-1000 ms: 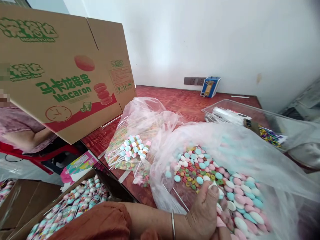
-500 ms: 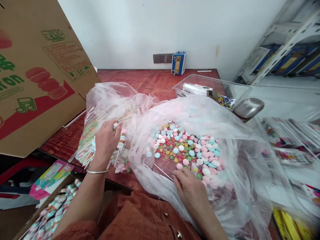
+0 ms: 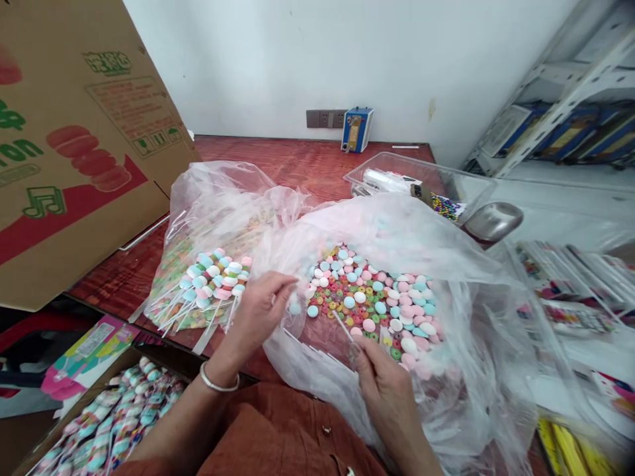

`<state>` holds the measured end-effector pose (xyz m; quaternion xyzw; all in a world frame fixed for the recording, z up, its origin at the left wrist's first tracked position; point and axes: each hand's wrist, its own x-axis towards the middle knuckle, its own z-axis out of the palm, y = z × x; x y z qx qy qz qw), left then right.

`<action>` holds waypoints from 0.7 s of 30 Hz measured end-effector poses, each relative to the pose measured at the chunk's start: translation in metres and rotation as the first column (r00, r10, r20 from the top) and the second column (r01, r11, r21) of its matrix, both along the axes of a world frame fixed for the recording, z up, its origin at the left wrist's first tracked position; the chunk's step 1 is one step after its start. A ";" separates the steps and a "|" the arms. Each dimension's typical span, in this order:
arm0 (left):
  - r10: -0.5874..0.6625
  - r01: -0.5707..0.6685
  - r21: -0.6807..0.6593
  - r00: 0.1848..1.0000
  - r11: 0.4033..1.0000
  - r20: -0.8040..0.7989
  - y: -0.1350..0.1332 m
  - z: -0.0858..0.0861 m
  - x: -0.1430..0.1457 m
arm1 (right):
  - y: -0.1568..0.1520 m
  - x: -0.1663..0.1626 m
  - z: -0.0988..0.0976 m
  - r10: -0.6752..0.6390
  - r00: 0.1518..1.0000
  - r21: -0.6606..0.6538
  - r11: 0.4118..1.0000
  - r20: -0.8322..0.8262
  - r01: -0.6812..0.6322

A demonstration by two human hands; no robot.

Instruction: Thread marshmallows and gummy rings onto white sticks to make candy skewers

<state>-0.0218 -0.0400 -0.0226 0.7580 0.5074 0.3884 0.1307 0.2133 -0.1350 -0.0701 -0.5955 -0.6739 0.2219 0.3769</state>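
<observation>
My right hand (image 3: 384, 380) pinches a thin white stick (image 3: 343, 326), its free tip pointing up and left over loose candies. The pastel candy discs (image 3: 409, 307) and small fruit-coloured candy rings (image 3: 342, 297) lie in an opened clear plastic bag (image 3: 377, 221). At that bag's left edge, my left hand (image 3: 262, 307) is open, thumb and index finger slightly apart, with nothing visible in it. Left of it, a pile of candy skewers (image 3: 213, 277) rests on another clear bag (image 3: 181, 248), their white sticks pointing toward me. More white sticks lie by the right hand.
A large cardboard box (image 3: 99, 106) stands at left. Below it, an open box (image 3: 74, 403) holds many wrapped candy skewers. At the back right are a clear plastic bin (image 3: 357, 173), a metal scoop (image 3: 493, 221) and a blue-and-white device (image 3: 357, 130) by the wall sockets.
My left hand has moved right, from above the skewer pile to the candy bag, uncovering the skewers. My right hand has lifted a stick from the bag's near edge.
</observation>
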 end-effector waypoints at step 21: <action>-0.142 0.102 -0.278 0.982 0.955 -0.128 0.010 -0.042 0.069 | -0.045 0.029 -0.025 -0.334 0.711 -0.532 0.844 -0.619 -0.066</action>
